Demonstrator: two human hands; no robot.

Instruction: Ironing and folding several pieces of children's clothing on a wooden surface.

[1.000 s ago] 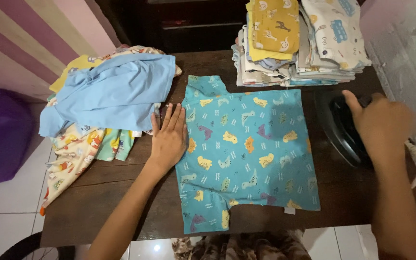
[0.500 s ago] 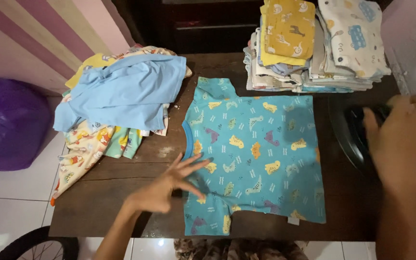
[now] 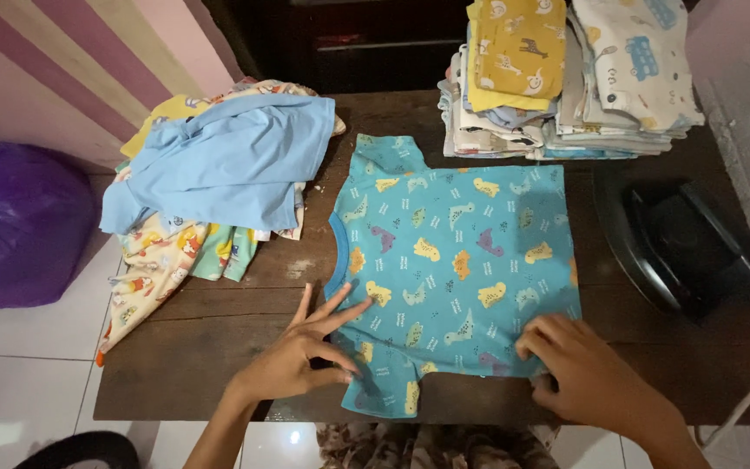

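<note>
Two hands are on the cloth, and both are ours. We have our left hand (image 3: 292, 360) at the lower centre of the frame, fingers splayed, thumb and forefinger closing on the near sleeve of the teal dinosaur shirt (image 3: 453, 252); it reads as a light pinch, not a full grip. Our right hand (image 3: 579, 369) sits lower right, fingers curled down over the bottom hem corner, grasping the edge of the fabric.

We judge this shirt light, soft and limp: thin printed cotton that will sag and crease wherever it is unsupported, with no slip to speak of on the rough wood. The best holds look like the seams, the sleeve edge and the hem corners, just where our fingers are now.

We see the shirt lying flat in the middle of the dark wooden table (image 3: 184, 365), collar toward the left of the frame, hem toward the right, stretching upward from both hands.

We move outward. At upper left a loose pile of clothes (image 3: 175, 252) lies with a light blue garment (image 3: 219, 161) on top. At upper right stands a stack of folded clothes (image 3: 566, 87), touching nothing of the shirt. At the right edge a black iron (image 3: 683, 243) rests on the table, well apart from our right hand. A purple bag (image 3: 19, 226) sits on the floor at far left.
</note>
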